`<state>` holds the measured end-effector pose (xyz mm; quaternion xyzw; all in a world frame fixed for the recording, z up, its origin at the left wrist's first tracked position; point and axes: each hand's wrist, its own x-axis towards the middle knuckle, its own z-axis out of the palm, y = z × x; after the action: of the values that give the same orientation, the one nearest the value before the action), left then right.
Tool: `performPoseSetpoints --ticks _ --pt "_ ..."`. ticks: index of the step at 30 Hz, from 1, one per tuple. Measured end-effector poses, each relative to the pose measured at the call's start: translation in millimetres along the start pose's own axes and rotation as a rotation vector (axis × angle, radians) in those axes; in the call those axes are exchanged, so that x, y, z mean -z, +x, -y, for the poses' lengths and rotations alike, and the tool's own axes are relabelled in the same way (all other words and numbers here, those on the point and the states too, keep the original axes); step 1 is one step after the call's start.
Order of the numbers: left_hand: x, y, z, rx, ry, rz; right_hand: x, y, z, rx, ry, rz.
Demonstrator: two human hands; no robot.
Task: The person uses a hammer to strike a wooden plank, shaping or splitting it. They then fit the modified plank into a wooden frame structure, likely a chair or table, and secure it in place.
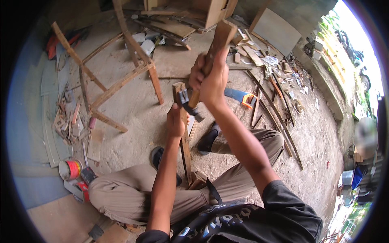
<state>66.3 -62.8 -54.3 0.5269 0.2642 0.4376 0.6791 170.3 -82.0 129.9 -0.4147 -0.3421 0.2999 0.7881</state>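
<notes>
My right hand (212, 83) is wrapped round the wooden handle of a claw hammer (189, 106), and the handle's butt sticks up past my fist. The dark hammer head lies against the top end of a wooden strip (185, 152); whether a nail is caught there I cannot make out. Just below the head, my left hand (176, 121) is closed round the strip. The strip runs down between my legs, its lower end beside a small wooden block (197, 180).
A wooden frame with legs (117, 87) stands at the far left. A handsaw with a blue blade and orange handle (241, 97) lies on the floor beyond my right arm. Long strips (279, 117) and scraps lie on the right. Cans (69, 169) sit by my left knee.
</notes>
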Motion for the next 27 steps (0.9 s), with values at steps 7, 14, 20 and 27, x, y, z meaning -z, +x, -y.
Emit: performPoseSetpoints --ticks 7,14,20,27 --pt "-2.7 3.8 9.2 -0.099 0.052 -0.007 5.3 4.3 3.5 0.050 0.137 0.014" --pt "-12.7 -10.7 -14.6 0.058 0.044 -0.034 1.5 10.3 16.9 0.103 0.061 0.207" --pt "1.1 -7.3 2.7 0.058 0.000 0.028 -22.1 28.4 46.2 0.266 -0.086 0.197" --pt "-20.6 -14.5 -20.7 0.099 0.034 -0.051 -19.3 55.0 58.2 -0.009 -0.183 0.188"
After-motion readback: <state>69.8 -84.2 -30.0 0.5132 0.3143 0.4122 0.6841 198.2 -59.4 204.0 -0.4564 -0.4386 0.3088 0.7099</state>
